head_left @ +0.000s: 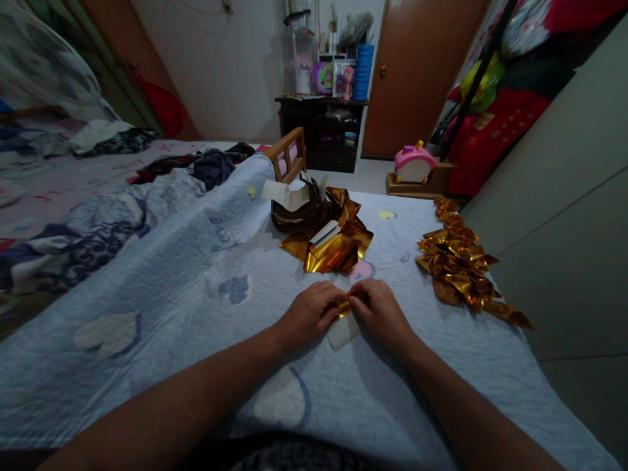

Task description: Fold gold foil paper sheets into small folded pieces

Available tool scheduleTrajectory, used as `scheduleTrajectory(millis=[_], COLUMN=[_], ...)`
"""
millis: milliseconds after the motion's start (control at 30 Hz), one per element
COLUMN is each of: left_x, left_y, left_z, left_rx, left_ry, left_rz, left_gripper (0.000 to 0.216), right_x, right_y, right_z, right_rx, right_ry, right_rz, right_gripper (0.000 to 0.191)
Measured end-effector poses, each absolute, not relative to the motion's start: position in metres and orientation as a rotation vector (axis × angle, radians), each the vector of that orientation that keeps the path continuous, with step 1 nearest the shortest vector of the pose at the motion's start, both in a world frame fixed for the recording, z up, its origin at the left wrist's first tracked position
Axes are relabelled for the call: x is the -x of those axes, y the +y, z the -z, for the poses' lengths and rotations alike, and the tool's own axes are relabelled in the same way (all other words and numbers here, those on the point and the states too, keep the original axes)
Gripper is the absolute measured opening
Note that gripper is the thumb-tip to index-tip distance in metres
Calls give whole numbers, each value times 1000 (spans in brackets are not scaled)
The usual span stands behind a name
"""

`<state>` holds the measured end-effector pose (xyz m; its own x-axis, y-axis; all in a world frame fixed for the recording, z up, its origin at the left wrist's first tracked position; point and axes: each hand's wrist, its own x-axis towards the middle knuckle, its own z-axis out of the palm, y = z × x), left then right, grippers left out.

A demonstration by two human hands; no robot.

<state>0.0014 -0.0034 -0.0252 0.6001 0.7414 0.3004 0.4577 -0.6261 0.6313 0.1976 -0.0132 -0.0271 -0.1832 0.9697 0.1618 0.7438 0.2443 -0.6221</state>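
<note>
Between my hands is a small sheet of gold foil paper (344, 310), with a pale paper piece (343, 333) sticking out below it. My left hand (314, 311) pinches its left side, thumb against fingers. On the right side, my right hand (381, 312) grips it the same way, and the fingertips of both hands nearly meet. Beyond them lies a loose stack of gold foil sheets (338, 252) beside a dark curled bundle of papers (299, 216). Folded gold foil pieces (458, 265) are heaped at the bed's right edge.
A light blue quilt (196, 333) with heart patterns covers the bed surface. Crumpled clothes (103, 229) lie on another bed at left. Past the far edge stand a dark cabinet (318, 131) and a pink toy (415, 163). A pale cupboard (564, 216) borders the right side.
</note>
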Motion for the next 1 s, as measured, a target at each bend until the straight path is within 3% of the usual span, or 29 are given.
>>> scheduleTrajectory(millis=[167, 467, 1000], left_x=[0, -1, -2], left_y=[-3, -6, -13], left_z=[29, 28, 31], left_rx=[-2447, -2718, -3002], left_ry=[1019, 1131, 1165], left_rz=[-736, -581, -468], left_gripper=[29, 14, 15], right_x=[-196, -196, -197], right_y=[-13, -11, -11], right_z=[30, 32, 30], right_rx=[1536, 1456, 1473], right_ry=[-1983, -2030, -2073], right_rz=[-499, -463, -508], right_gripper=[9, 10, 11])
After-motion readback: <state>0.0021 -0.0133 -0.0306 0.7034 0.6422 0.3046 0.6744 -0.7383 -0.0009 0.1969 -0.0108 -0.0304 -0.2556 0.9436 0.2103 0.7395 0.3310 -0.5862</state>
